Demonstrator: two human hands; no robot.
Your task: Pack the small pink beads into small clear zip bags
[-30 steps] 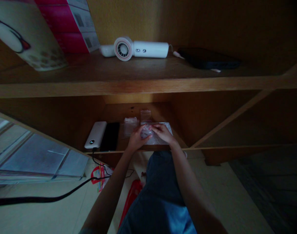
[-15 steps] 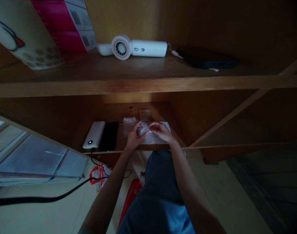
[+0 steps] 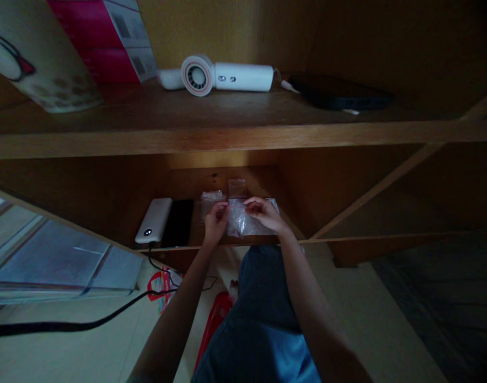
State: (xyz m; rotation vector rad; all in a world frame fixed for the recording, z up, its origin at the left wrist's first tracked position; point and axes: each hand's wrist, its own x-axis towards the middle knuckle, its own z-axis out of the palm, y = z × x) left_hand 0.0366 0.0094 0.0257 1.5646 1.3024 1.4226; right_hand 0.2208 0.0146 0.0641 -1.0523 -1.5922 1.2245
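On the lower shelf, my left hand (image 3: 216, 221) pinches the upper left corner of a small clear zip bag (image 3: 236, 219). My right hand (image 3: 263, 211) pinches the same bag near its upper right corner, so its top edge is stretched between my fingers. The bag hangs down flat toward the shelf's front edge; whether anything is in it I cannot make out. Under my right hand lies a larger clear plastic sheet or bag (image 3: 257, 229). Behind my left hand is a stack of clear bags (image 3: 209, 198), and another small zip bag (image 3: 237, 186) lies farther back.
A white power bank (image 3: 154, 219) with a black cable (image 3: 107, 318) sits left beside a dark flat phone-like slab (image 3: 178, 223). The upper shelf (image 3: 227, 114) holds a white handheld fan (image 3: 243, 77), a dark phone (image 3: 339, 93), a large cup (image 3: 47, 69) and a pink box (image 3: 107, 48).
My left hand has shifted slightly left and turned from cupping the crumpled plastic to pinching its corner. The clear bag now hangs open flat between both hands.
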